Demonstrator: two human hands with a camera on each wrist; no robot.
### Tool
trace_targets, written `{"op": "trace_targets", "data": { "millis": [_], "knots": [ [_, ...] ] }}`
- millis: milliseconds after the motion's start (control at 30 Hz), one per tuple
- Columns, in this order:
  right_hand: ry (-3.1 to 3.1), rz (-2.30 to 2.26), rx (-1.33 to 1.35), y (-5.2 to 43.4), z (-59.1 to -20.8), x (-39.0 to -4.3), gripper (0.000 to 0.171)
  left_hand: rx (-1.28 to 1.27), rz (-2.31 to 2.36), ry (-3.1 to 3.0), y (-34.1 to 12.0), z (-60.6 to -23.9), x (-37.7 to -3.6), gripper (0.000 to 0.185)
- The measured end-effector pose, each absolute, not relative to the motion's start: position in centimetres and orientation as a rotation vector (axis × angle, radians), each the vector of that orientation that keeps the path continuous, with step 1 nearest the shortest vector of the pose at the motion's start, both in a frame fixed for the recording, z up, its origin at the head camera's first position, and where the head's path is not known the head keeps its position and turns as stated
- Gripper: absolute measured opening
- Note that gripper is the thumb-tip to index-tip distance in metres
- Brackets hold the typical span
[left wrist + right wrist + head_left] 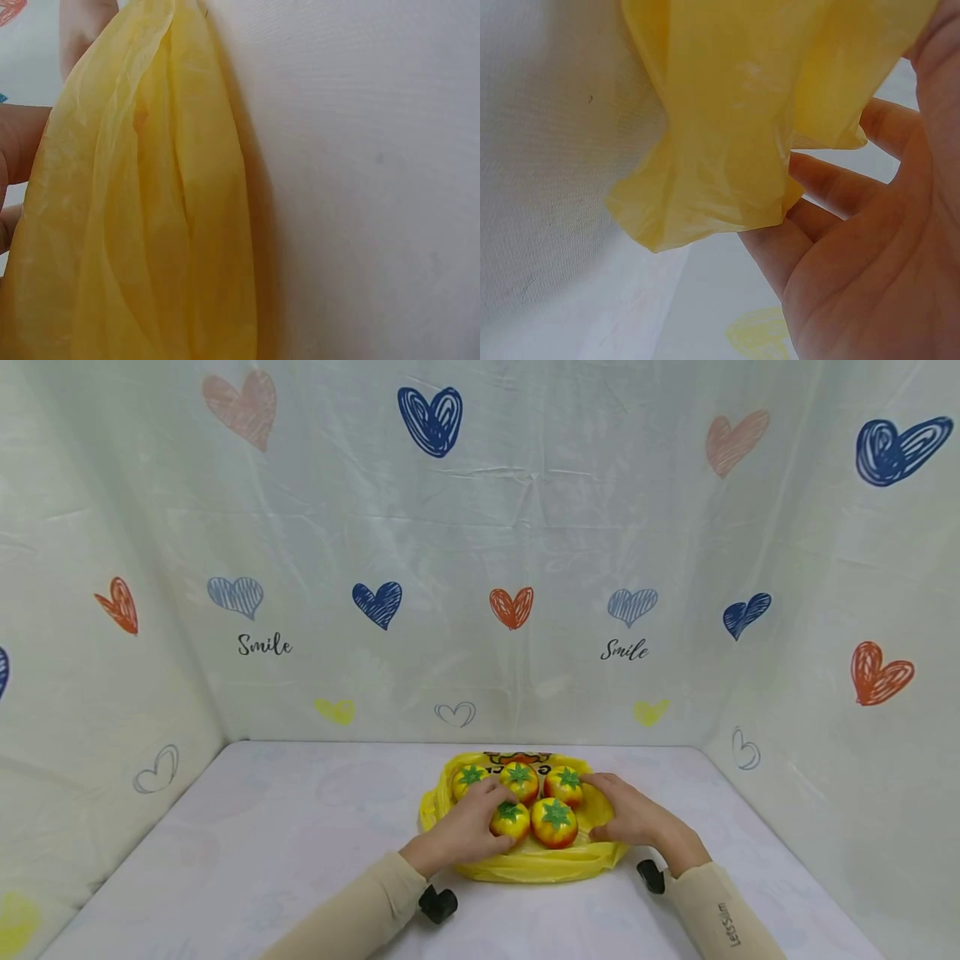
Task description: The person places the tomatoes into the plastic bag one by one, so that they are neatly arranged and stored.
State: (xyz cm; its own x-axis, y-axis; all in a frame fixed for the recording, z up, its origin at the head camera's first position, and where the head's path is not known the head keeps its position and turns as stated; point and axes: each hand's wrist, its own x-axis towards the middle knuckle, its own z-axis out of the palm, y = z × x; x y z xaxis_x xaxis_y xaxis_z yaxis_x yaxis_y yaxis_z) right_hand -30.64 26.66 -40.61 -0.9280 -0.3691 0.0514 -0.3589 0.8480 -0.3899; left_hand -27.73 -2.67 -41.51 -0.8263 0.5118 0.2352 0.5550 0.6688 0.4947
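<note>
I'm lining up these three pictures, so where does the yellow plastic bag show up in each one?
Head: yellow plastic bag low centre on the table, under five tomatoes, between both hands.
Left wrist: it fills the left half.
Right wrist: it hangs from top centre.
Shared landmark: the white table.

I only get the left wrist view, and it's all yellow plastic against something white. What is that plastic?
Observer: A yellow plastic bag lying open on a white table.
Operator: Anything on it?
Observer: Five toy tomatoes, yellow-red with green tops, sit on the bag.
Operator: Where are the hands?
Observer: The left hand rests among the tomatoes, touching them; the right hand lies on the bag's right side beside them.
</note>
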Motion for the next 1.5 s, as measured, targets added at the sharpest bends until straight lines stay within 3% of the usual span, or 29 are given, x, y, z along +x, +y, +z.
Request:
{"op": "trace_targets", "data": {
  "millis": [1067, 1500],
  "knots": [
    [3.005, -0.599, -0.538, 26.8, -40.6, -30.9, 0.08, -0.89, -0.858, -2.785, -3.1, -41.1, -27.3, 0.036],
    [3.013, -0.606, -0.538, 26.8, -40.5, -30.7, 0.079, -0.882, -0.834, -2.757, -3.7, -40.5, -26.8, 0.044]
  ]
}}
